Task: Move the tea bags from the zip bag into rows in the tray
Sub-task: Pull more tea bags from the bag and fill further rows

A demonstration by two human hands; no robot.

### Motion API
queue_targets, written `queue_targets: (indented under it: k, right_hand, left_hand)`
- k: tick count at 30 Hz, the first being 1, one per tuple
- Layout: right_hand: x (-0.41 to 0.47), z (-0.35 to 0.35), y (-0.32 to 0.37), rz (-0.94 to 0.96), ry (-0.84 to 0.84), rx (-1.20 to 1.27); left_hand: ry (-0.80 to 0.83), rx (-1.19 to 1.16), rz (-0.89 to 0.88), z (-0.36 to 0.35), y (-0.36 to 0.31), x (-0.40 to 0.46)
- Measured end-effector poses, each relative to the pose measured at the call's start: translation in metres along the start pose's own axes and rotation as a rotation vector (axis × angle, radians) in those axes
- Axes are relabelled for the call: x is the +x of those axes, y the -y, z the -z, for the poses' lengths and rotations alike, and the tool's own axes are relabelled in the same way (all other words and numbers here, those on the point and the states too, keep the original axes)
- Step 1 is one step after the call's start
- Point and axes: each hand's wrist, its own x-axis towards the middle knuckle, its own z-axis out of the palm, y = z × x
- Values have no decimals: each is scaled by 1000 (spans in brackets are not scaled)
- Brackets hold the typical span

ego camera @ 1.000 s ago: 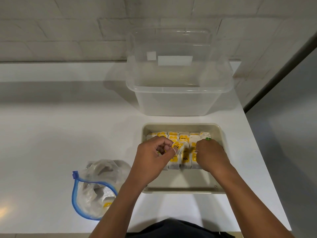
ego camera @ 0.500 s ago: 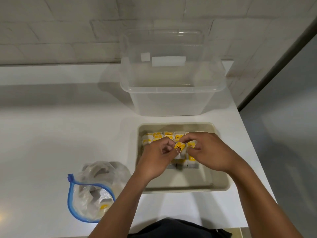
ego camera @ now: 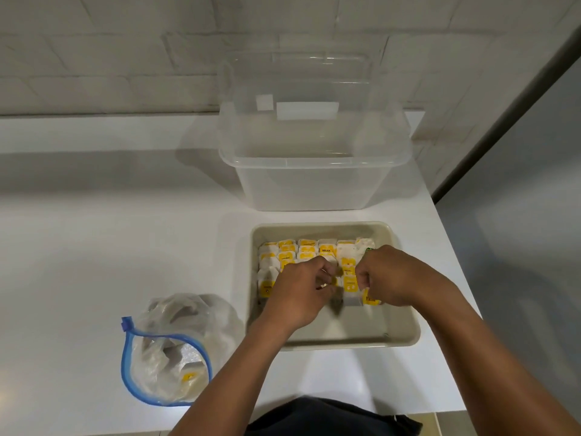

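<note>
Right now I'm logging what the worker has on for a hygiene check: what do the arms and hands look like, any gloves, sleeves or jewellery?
No gloves: the left hand and right hand are bare, and both forearms are uncovered as far as the picture shows, so no sleeves appear. No watch or wristband shows. Rings cannot be ruled out, since the fingers are partly hidden. A dark garment shows at the bottom edge.

White tea bags (ego camera: 306, 250) with yellow tags fill the far half of the beige tray (ego camera: 405, 336) in rows. The blue-zippered zip bag (ego camera: 171, 347) lies open to its left, seemingly holding a few more.
</note>
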Motion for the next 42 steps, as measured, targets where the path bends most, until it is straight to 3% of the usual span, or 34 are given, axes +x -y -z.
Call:
queue_targets:
  k: [6, 17, 32, 39, 42]
  right_hand:
    - [15, -12, 1, -66, 100, -117]
    - [28, -11, 16, -207, -63, -141]
    - [27, -10, 20, -206, -65, -128]
    - [17, 4, 24, -215, -246, -76]
    - [14, 3, 29, -167, -332, 60]
  left_hand:
    - [9, 79, -14, 1, 5, -1]
    - [25, 74, 23, 2, 12, 0]
    - [-32, 83, 25, 3, 11, 1]
    - [-65, 56, 15, 6, 4, 0]
    - [-140, 12, 6, 12, -2, -3]
